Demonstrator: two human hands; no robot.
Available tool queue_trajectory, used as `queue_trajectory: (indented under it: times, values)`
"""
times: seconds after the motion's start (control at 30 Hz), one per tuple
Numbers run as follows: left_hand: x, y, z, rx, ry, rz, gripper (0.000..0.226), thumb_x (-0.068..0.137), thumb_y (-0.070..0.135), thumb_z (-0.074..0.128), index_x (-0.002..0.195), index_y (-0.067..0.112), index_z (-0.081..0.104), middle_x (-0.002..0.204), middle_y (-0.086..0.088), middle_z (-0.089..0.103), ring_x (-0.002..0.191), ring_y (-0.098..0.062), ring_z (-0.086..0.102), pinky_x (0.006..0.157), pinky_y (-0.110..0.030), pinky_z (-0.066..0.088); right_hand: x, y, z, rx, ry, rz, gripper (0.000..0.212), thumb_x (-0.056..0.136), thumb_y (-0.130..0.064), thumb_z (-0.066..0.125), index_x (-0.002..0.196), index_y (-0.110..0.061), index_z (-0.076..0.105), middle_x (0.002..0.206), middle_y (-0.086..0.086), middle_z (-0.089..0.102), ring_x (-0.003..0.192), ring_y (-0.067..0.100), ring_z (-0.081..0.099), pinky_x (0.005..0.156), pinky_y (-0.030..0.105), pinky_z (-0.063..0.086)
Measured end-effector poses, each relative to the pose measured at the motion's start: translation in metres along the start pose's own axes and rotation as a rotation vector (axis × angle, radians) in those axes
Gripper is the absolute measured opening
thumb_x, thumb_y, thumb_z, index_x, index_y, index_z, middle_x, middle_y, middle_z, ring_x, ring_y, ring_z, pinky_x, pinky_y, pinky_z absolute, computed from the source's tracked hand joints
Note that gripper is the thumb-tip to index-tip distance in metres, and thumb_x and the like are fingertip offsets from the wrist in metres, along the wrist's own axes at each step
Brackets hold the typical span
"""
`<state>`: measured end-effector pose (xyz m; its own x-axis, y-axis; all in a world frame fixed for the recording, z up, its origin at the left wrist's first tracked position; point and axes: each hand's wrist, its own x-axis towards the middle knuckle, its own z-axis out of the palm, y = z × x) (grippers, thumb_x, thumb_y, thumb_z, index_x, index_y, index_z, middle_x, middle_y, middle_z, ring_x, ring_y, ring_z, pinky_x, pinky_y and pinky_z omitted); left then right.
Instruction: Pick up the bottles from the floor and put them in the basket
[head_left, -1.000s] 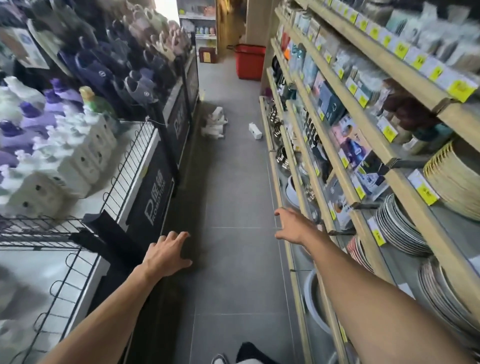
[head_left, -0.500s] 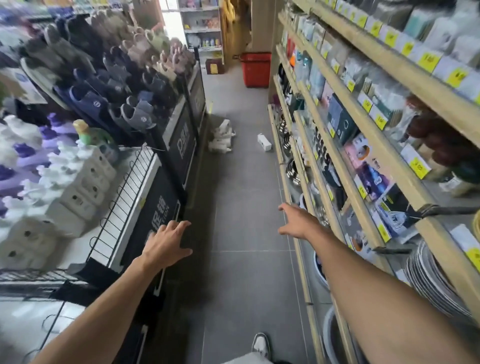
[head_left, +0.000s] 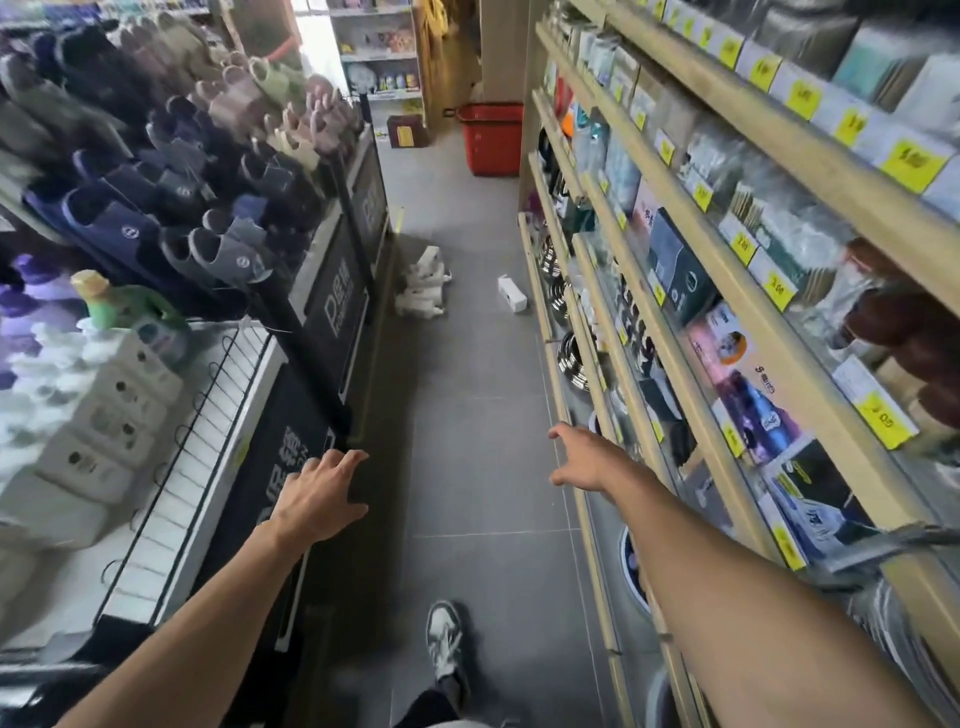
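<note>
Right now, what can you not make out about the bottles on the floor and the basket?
Head view:
- white bottles: far heap, too small to count.
- lone white item: bottle or box, too small to tell.
- red basket: contents out of sight; shelf end hides its right edge.

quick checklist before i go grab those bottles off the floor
1. Hands free: left hand and right hand hold nothing, ok.
2. Bottles spotted: white bottles heaped at the aisle's left edge, lone white item further right, ok.
3. Bottles within reach: far ahead of the hands, not ok.
4. Floor bare up to them: ok.
5. Red basket upright at aisle's end: ok.
6. Room in the basket: cannot tell.
</note>
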<state>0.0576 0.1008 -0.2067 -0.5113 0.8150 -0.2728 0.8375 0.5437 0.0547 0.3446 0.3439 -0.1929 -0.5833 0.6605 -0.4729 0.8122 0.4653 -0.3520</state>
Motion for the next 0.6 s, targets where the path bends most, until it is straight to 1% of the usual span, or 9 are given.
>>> queue_trajectory:
  times: [0.13,0.27,0.33,0.43,0.47,0.53,0.57,0.6]
  values:
    - [0.057,0.001,-0.015,-0.014,0.012,0.057,0.081,0.084,0.047,0.072,0.151,0.037,0.028,0.143,0.002,0.042,0.131,-0.027,0.043,0.104,-0.044,0.042,0.04,-0.016,-0.026,-0.012,0.043,0.003,0.072,0.087,-0.026,0.078,0.149,-0.024,0.04,0.153,0.007,0.044,0.125,0.029,0.056,0.1,0.041,0.049]
    - [0.109,-0.004,-0.032,-0.035,0.011,0.092,0.08,0.084,0.046,0.072,0.152,0.037,0.029,0.144,0.003,0.042,0.131,-0.027,0.042,0.104,-0.045,0.041,0.073,-0.035,-0.048,-0.007,0.083,0.008,0.06,0.086,-0.024,0.079,0.136,-0.024,0.045,0.141,0.006,0.051,0.109,0.026,0.06,0.089,0.038,0.051]
    - [0.135,-0.011,-0.042,-0.048,0.016,0.107,0.079,0.084,0.046,0.071,0.151,0.037,0.03,0.145,0.004,0.041,0.131,-0.026,0.042,0.104,-0.044,0.041,0.091,-0.046,-0.061,-0.016,0.104,0.015,0.059,0.085,-0.023,0.079,0.133,-0.024,0.045,0.136,0.006,0.053,0.103,0.025,0.061,0.086,0.037,0.051]
    - [0.17,-0.028,-0.055,-0.055,0.024,0.115,0.077,0.082,0.047,0.072,0.148,0.039,0.033,0.144,0.004,0.042,0.129,-0.027,0.044,0.102,-0.045,0.042,0.118,-0.064,-0.073,-0.026,0.118,0.013,0.057,0.085,-0.023,0.078,0.132,-0.024,0.044,0.13,0.007,0.054,0.096,0.024,0.057,0.079,0.034,0.045]
    - [0.18,-0.034,-0.058,-0.052,0.023,0.113,0.077,0.081,0.047,0.072,0.148,0.039,0.034,0.143,0.004,0.042,0.129,-0.027,0.044,0.102,-0.044,0.042,0.128,-0.07,-0.076,-0.026,0.117,0.009,0.056,0.086,-0.023,0.077,0.131,-0.023,0.044,0.13,0.006,0.054,0.096,0.024,0.056,0.079,0.035,0.044]
    - [0.2,-0.046,-0.061,-0.043,0.008,0.107,0.078,0.081,0.047,0.072,0.148,0.039,0.033,0.144,0.004,0.041,0.13,-0.027,0.044,0.102,-0.045,0.041,0.146,-0.081,-0.081,-0.034,0.102,0.005,0.055,0.086,-0.023,0.076,0.131,-0.023,0.044,0.131,0.005,0.053,0.1,0.026,0.059,0.082,0.036,0.046]
    - [0.21,-0.051,-0.063,-0.045,-0.001,0.104,0.079,0.081,0.047,0.073,0.148,0.039,0.033,0.144,0.004,0.041,0.13,-0.027,0.043,0.102,-0.045,0.041,0.154,-0.085,-0.084,-0.04,0.093,0.001,0.055,0.086,-0.022,0.076,0.131,-0.023,0.044,0.131,0.005,0.052,0.099,0.026,0.059,0.081,0.036,0.046]
    - [0.22,-0.055,-0.067,-0.051,-0.005,0.105,0.079,0.081,0.047,0.073,0.148,0.038,0.033,0.144,0.003,0.041,0.13,-0.027,0.043,0.102,-0.046,0.041,0.162,-0.088,-0.088,-0.042,0.087,-0.002,0.054,0.086,-0.021,0.077,0.13,-0.022,0.045,0.129,0.004,0.052,0.095,0.024,0.058,0.077,0.034,0.045]
